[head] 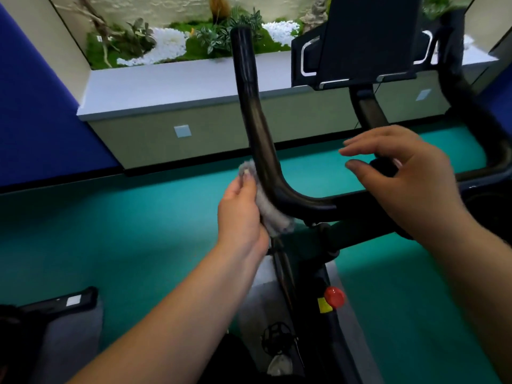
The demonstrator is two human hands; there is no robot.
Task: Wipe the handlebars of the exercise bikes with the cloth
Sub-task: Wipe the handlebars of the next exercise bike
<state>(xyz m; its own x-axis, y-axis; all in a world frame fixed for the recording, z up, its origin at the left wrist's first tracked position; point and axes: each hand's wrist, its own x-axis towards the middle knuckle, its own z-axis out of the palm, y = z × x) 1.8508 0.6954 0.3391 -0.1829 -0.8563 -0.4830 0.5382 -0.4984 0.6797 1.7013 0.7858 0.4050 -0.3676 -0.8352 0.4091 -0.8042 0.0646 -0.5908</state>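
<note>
The black handlebar [256,126] of the exercise bike rises in a curved left horn at the centre of the view and bends into a crossbar running right. My left hand [239,214] presses a grey cloth [270,210] against the outside of the bend at the horn's base. My right hand [401,176] hovers over the middle of the crossbar, fingers spread and slightly curled, holding nothing. The right horn [468,92] of the handlebar curves up along the right edge.
A dark console screen [365,40] stands on a stem behind the bar. A red knob [334,297] sits on the bike frame below. A grey ledge [177,87] with plants and white pebbles lies ahead. Teal floor surrounds the bike. Another machine's base [58,303] is at lower left.
</note>
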